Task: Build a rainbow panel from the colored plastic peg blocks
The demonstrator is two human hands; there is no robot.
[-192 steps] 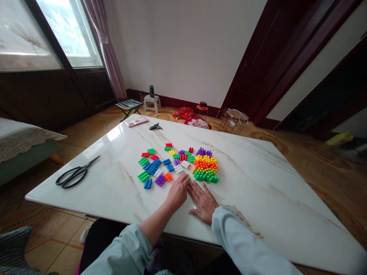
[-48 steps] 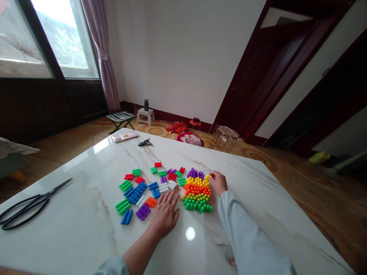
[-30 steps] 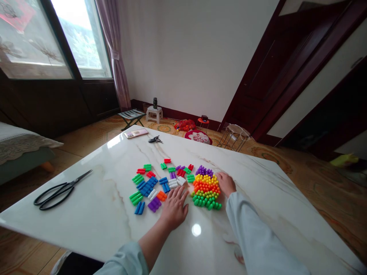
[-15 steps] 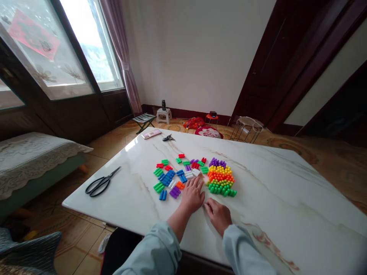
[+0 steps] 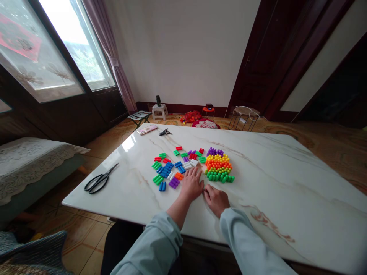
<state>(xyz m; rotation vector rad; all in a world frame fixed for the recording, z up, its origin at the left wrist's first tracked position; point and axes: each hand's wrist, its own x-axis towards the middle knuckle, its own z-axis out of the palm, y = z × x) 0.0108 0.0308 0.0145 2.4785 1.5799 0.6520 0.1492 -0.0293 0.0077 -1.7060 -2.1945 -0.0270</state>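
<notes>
Near-left of the peg cluster [image 5: 218,165], the left hand [image 5: 191,186] lies fingers apart. Back from the cluster's right side, the right hand [image 5: 217,200] is curled, contents hidden; peg handling seems paused.

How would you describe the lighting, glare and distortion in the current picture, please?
Head view: the window is washed out nearly white, with glare on the tabletop at left; the doorway at far right sinks into darkness; the door leans, suggesting wide-angle distortion; the coloured pieces look fairly sharp.
</notes>
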